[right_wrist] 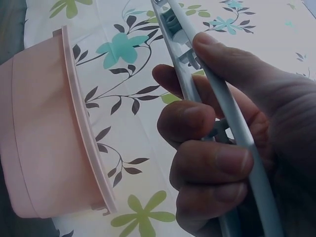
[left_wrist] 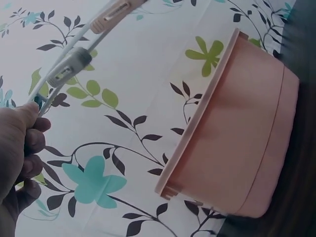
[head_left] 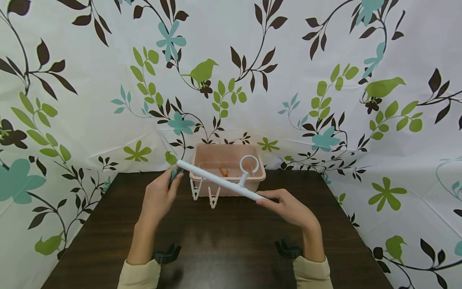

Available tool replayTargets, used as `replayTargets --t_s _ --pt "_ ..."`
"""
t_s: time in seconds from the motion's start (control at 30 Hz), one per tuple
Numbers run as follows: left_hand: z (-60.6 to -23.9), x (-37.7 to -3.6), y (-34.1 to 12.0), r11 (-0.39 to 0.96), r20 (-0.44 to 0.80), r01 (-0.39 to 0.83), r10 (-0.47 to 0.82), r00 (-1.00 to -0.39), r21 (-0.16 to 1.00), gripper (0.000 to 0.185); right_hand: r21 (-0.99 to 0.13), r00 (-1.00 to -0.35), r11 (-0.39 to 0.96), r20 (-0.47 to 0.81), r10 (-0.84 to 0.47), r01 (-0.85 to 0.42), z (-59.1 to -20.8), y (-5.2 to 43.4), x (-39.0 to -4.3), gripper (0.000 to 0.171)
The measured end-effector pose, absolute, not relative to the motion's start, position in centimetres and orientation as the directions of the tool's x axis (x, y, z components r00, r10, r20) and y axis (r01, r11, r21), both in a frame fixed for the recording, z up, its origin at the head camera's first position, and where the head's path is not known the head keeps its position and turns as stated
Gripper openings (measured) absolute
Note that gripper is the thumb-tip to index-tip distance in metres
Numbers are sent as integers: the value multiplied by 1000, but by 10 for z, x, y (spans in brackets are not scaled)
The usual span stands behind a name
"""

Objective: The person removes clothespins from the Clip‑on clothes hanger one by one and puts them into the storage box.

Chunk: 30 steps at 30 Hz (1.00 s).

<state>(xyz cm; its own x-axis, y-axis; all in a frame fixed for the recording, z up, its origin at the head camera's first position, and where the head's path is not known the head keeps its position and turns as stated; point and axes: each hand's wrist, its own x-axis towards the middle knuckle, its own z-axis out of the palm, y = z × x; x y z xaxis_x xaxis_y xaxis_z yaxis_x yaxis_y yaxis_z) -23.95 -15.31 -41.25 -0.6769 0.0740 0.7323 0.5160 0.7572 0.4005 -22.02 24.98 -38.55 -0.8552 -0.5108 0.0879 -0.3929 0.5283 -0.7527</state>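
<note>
Both hands hold the white hanger bar [head_left: 220, 181] up above the dark table [head_left: 223, 241], just in front of the pink basket [head_left: 228, 168]. The right hand [head_left: 290, 208] curls its fingers around the bar's right end. The left hand [head_left: 159, 196] pinches a teal clip [head_left: 175, 175] at the left end, while two pegs [head_left: 204, 194] dangle below.

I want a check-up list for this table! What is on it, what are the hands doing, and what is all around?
Surface: dark wooden table.
Job's things: white hanger bar with a ring hook, held above the table; pegs hang under it.
Clutter: pink basket at the table's back edge, something orange inside.
Grippers: left hand pinches something teal at the bar's left end; right hand grips the right end.
Cables: nothing seen.
Surroundings: white curtain printed with leaves, flowers and birds.
</note>
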Motion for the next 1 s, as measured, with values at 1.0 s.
replayTargets --t_s 1.0 --pt "-415 -249 -154 888 815 459 297 -497 -44 32 -739 -863 563 49 -502 -369 -385 254 -220 32"
